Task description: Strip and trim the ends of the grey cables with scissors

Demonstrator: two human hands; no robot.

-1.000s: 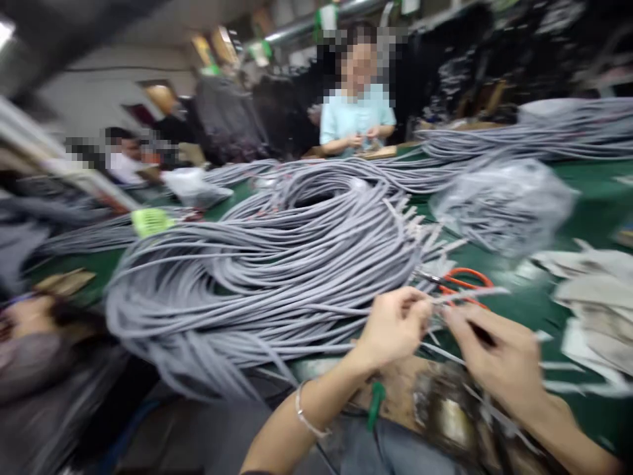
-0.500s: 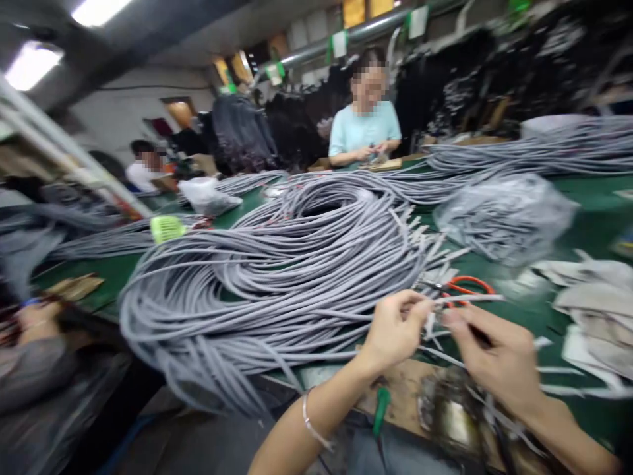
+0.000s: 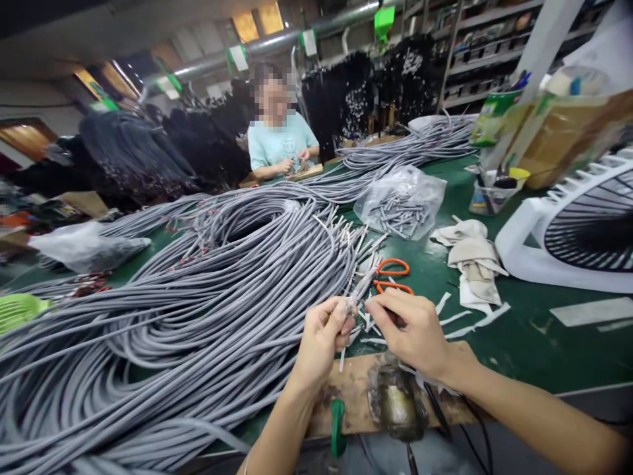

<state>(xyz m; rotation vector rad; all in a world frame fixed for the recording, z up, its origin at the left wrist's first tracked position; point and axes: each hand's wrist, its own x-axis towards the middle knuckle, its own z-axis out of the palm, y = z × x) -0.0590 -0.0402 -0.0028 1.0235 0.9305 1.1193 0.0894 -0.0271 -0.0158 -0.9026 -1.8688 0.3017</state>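
My left hand [image 3: 321,340] is closed, thumb against fingers, around the end of a grey cable. Just to its right, my right hand [image 3: 413,330] pinches with thumb and forefinger close to that end; whatever sits between them is too small to make out. A large looped bundle of grey cables [image 3: 222,310] lies to the left, its pale ends pointing toward my hands. Scissors with orange handles [image 3: 393,288] rest right behind my fingers. White strips [image 3: 482,321] are scattered beside my right hand.
Below my hands, a wooden board [image 3: 346,379] carries a small metal device [image 3: 398,402] and a green-handled tool [image 3: 337,422]. Rightward are a clear bag of short grey pieces [image 3: 403,204], crumpled cloths [image 3: 475,260] and a white fan [image 3: 524,244]. A co-worker [image 3: 281,142] sits across the table.
The view has swung right, bringing the fan and boxes into sight. A white length that stuck out between my hands no longer shows there. Both hands remain close together.
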